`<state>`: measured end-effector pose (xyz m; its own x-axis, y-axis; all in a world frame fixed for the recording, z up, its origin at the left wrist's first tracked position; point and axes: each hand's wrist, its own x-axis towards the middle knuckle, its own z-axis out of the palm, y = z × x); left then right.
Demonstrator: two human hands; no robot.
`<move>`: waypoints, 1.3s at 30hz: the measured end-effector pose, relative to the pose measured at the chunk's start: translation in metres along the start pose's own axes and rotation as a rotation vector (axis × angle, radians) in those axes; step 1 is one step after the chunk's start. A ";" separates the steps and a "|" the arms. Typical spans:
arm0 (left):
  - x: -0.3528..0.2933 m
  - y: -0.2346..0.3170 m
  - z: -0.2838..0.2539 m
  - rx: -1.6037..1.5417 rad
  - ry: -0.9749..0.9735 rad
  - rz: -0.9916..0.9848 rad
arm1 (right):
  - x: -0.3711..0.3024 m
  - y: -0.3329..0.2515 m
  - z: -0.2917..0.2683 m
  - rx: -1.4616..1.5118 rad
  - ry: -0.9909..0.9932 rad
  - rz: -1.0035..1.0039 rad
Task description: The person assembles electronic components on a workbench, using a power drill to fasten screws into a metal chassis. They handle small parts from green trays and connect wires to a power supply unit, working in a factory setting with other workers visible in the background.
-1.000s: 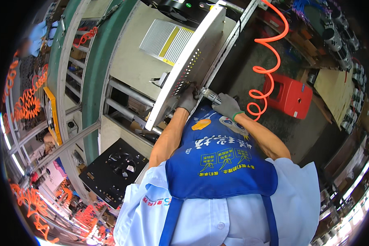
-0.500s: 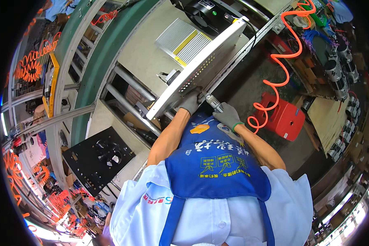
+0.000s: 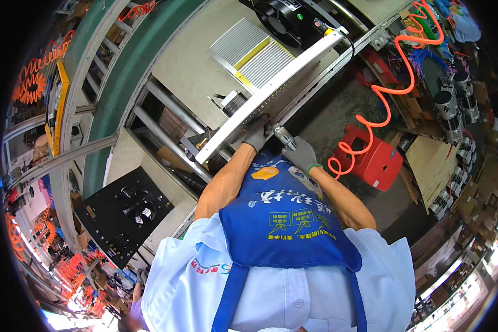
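Observation:
A white metal panel (image 3: 271, 94) with rows of small holes stands on edge on the bench in front of me. Against its near face is my left hand (image 3: 254, 136), in a grey glove, with the fingers bent together. Whatever is at those fingertips is too small and shaded to make out. My right hand (image 3: 301, 155), also gloved, is closed around a silver cylindrical air screwdriver (image 3: 284, 136). The tool's front end points toward the panel, close to my left fingertips. Whether its tip touches anything cannot be told.
Beyond the panel are a finned metal block (image 3: 249, 52) with a yellow strip and a black fan (image 3: 282, 22). A black plate with a fan (image 3: 124, 216) lies at left. An orange coiled hose (image 3: 390, 91) hangs at right above a red plastic box (image 3: 373, 163). Metal rollers (image 3: 174, 146) cross the bench gap.
The view has shifted slightly. My right hand has drawn the screwdriver a little back from my left fingertips, its front end tilting up. My left hand stays at the panel.

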<state>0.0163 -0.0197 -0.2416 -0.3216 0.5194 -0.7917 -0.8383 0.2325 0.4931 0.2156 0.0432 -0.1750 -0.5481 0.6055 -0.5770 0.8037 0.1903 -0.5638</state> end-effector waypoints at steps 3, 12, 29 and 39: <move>-0.005 0.003 0.003 0.000 0.014 -0.035 | 0.003 0.006 0.014 0.021 0.047 0.013; -0.015 0.012 0.003 0.032 -0.008 -0.081 | 0.002 0.007 0.013 0.037 0.016 0.013; -0.055 0.022 0.024 -0.074 -0.033 0.068 | -0.022 -0.006 -0.013 0.040 0.033 -0.067; -0.057 0.024 0.025 0.198 0.065 0.183 | -0.019 -0.009 -0.017 0.026 -0.030 -0.047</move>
<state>0.0255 -0.0229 -0.1750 -0.4934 0.5149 -0.7011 -0.6633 0.2986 0.6861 0.2226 0.0432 -0.1487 -0.5919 0.5726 -0.5672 0.7712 0.1976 -0.6052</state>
